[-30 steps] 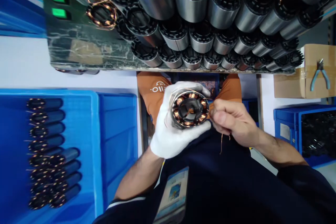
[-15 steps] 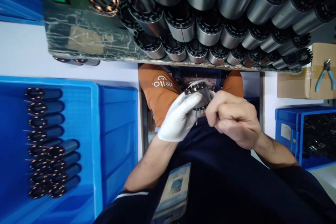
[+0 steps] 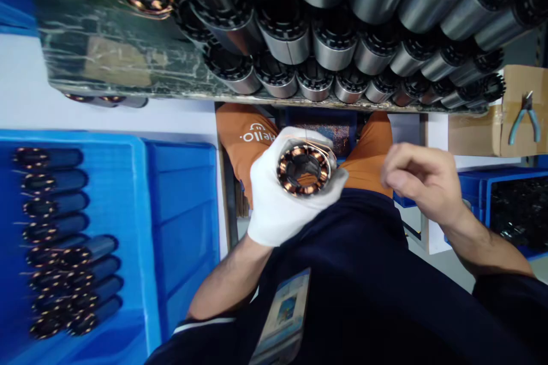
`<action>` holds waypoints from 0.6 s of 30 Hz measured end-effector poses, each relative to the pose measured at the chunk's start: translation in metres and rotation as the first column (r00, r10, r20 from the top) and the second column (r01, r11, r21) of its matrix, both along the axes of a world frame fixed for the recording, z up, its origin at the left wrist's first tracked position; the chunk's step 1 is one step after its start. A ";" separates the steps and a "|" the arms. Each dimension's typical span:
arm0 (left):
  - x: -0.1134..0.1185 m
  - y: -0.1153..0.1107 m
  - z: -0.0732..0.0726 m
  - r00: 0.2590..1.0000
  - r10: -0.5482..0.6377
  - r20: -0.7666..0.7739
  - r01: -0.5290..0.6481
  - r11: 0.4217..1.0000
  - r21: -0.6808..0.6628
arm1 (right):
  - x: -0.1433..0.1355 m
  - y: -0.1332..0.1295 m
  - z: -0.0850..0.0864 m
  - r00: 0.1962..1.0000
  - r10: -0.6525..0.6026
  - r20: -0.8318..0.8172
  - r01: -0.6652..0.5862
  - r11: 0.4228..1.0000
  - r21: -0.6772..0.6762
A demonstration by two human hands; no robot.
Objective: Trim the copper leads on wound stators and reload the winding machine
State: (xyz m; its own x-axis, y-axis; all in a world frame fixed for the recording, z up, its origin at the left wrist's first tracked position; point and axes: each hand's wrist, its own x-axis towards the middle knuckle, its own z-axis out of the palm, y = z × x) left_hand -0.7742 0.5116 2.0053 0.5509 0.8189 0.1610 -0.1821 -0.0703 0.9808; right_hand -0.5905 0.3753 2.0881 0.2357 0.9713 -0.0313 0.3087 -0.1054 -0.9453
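My left hand, in a white glove, is wrapped around a motor stator. The stator's round end faces up, showing a ring of copper windings around an open bore. Loose copper wire loops over its upper right edge, beside the gloved fingers. Off to the right, apart from the stator, my bare right hand has its fingers curled in and pressed together. Whether anything thin is pinched in them cannot be made out.
Rows of unwound stators fill the bench ahead. A blue crate at left holds several wound stators. Pliers hang at a cardboard box on the right. Below stands a blue bin of black parts. A phone hangs at my chest.
My left hand has turned the stator from its side to end-up. My right hand has moved away from it to the right. The view has shifted slightly.
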 end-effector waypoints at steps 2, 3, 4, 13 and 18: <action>-0.004 -0.001 0.007 0.999 -0.037 0.000 0.036 0.981 0.192 | -0.005 0.021 -0.004 0.996 -0.036 -0.077 0.034 0.999 -0.027; -0.005 -0.003 0.009 0.998 -0.061 -0.009 0.061 0.973 0.224 | -0.008 0.031 -0.008 0.993 -0.018 -0.113 0.014 0.999 -0.035; -0.005 -0.006 0.011 0.997 -0.076 -0.022 0.079 0.970 0.231 | -0.012 0.039 -0.011 0.991 0.000 -0.137 -0.004 0.999 -0.035; 0.004 -0.041 -0.005 0.978 0.200 -0.060 -0.175 0.941 0.291 | -0.023 0.031 -0.026 0.988 -0.121 -0.094 0.124 0.992 0.029; -0.006 -0.021 -0.007 0.994 0.058 0.089 -0.080 0.962 0.263 | 0.001 0.020 -0.022 0.948 -0.316 -0.050 0.319 0.943 0.092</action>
